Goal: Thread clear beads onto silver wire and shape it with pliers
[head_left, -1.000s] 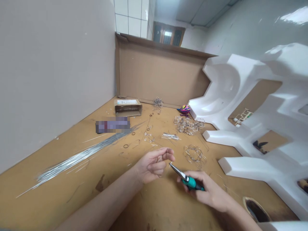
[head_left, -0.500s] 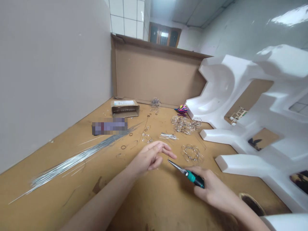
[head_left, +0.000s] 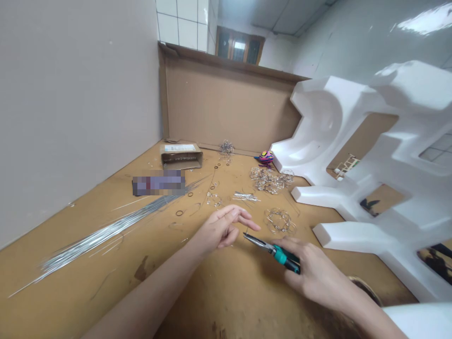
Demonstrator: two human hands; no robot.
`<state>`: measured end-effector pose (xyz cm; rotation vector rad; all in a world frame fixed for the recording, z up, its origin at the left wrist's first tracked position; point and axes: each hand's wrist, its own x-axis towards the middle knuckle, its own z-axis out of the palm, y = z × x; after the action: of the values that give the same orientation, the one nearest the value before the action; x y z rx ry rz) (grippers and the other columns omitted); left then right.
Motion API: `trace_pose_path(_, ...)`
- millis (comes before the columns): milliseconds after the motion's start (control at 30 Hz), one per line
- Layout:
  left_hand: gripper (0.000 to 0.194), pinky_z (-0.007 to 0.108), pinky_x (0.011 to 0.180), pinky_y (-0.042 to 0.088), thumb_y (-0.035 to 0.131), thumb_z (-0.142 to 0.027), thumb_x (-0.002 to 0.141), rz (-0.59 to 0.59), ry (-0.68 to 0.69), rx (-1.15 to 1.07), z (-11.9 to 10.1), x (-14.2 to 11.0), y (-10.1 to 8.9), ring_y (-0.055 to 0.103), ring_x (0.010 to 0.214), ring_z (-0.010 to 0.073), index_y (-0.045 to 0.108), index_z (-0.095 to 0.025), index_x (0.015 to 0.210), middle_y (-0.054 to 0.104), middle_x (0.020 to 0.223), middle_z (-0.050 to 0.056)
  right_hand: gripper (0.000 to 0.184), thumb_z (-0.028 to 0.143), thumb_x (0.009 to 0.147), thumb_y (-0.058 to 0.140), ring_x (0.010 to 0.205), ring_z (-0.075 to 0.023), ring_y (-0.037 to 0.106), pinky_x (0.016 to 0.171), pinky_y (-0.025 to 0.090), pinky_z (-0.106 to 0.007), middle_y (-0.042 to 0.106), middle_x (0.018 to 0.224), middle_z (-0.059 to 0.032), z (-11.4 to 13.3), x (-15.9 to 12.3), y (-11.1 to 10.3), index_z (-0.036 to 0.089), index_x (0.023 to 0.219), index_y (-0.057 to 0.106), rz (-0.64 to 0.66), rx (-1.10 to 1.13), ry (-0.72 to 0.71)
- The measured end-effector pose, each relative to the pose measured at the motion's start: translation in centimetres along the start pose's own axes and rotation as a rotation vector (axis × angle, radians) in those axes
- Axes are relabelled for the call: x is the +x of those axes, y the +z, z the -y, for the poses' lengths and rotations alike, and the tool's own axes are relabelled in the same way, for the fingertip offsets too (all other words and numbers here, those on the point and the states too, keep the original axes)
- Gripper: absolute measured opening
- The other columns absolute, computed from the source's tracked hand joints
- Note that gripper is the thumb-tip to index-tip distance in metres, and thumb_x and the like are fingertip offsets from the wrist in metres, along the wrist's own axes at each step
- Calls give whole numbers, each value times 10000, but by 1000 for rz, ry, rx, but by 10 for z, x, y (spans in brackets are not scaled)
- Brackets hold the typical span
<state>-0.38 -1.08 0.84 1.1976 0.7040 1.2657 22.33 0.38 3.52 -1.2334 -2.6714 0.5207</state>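
My right hand (head_left: 314, 273) is closed round the teal handle of needle-nose pliers (head_left: 271, 249), whose jaws point left toward my left hand. My left hand (head_left: 226, 228) hovers over the brown work surface (head_left: 106, 278) with its fingers loosely stretched out and apart; I cannot make out anything held in them. A finished cluster of wire rings (head_left: 278, 220) lies just beyond the pliers. A long bundle of straight silver wires (head_left: 106, 233) stretches across the surface to the left.
A larger pile of wire rings (head_left: 268, 179), short cut wires (head_left: 245, 196) and small dark rings (head_left: 179, 213) lie farther back. A small cardboard box (head_left: 181, 155), a colourful small object (head_left: 265, 157), a cardboard back wall (head_left: 229, 108) and white foam packing (head_left: 370, 155) on the right border the area.
My left hand has uncurled its fingers and moved slightly away from me. My right hand with the pliers has shifted a little right, and the jaws now lie flatter.
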Motion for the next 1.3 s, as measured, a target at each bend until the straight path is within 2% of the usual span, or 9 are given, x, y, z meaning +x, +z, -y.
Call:
trace_pose_path(233, 267, 198, 314, 53, 360, -314, 887, -25, -22, -74, -2, 0, 0, 203, 276, -23, 548, -129, 852, 692, 890, 128, 566, 89, 565, 439, 751, -182, 551, 683, 392, -274, 629, 905, -27, -1, 1, -2, 233, 1097, 571, 36, 59, 24)
trace_pose_path(567, 260, 187, 308, 53, 360, -298, 889, 14, -34, -109, 3, 2, -2, 200, 276, -22, 547, -120, 858, 692, 862, 131, 462, 91, 567, 439, 749, -166, 545, 664, 378, -249, 631, 894, -1, 2, 1, -3, 228, 979, 596, 39, 110, 15)
trace_pose_path(833, 245, 195, 319, 50, 385, -304, 874, -14, -43, -107, -1, 1, 0, 193, 278, -16, 550, -127, 834, 695, 838, 117, 564, 89, 566, 436, 774, -182, 560, 690, 390, -268, 635, 942, -7, -1, 0, -2, 256, 1086, 580, 25, 96, 7)
trace_pose_path(1067, 259, 194, 323, 56, 373, -308, 880, -5, -28, -88, 0, 0, -1, 194, 283, -16, 554, -124, 858, 694, 835, 125, 507, 100, 572, 444, 766, -188, 561, 683, 393, -267, 645, 933, -21, -1, 0, -2, 226, 1040, 593, 24, 76, -2)
trace_pose_path(1300, 258, 190, 323, 70, 373, -307, 881, 1, -34, -70, 0, 0, -1, 203, 287, -15, 559, -130, 859, 695, 866, 123, 422, 101, 587, 431, 677, -171, 549, 623, 378, -252, 642, 795, -3, 2, -3, -4, 227, 945, 616, 57, 43, 13)
